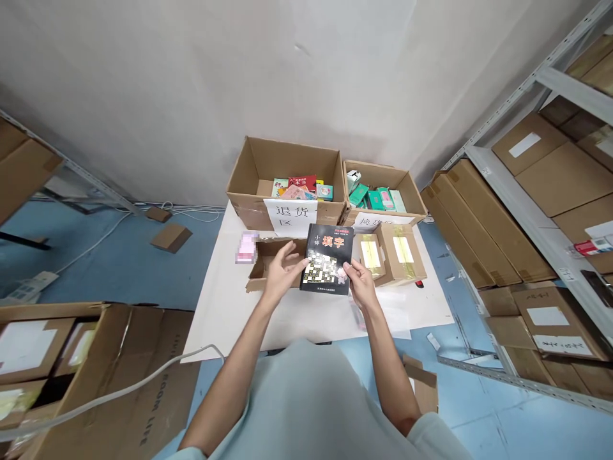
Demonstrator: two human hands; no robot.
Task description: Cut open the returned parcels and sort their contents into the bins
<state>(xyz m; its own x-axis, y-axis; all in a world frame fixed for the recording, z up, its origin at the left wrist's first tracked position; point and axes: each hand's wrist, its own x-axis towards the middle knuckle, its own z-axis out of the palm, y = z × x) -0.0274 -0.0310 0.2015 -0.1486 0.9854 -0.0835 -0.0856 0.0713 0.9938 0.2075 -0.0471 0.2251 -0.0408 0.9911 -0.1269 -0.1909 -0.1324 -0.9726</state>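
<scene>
A black book (326,260) with a crossword grid and orange-and-white Chinese lettering on its cover faces me above the table. My right hand (360,285) grips its lower right edge, thumb on the cover. On the other side, my left hand (283,271) has its fingers spread, the thumb at or very near the book's left edge. Behind the book and left hand lies a low opened cardboard box (261,271). Two taped parcel boxes (401,252) with white labels stand right of the book. Clear plastic wrapping (390,313) lies near my right wrist.
At the back of the white table (215,281) stand a labelled carton (246,211) of books and another carton (414,204) with green boxes. A pink blurred item (246,248) lies left. Shelving (536,281) with boxes flanks the right; a large carton (143,370) stands left, a cable (143,381) crossing it.
</scene>
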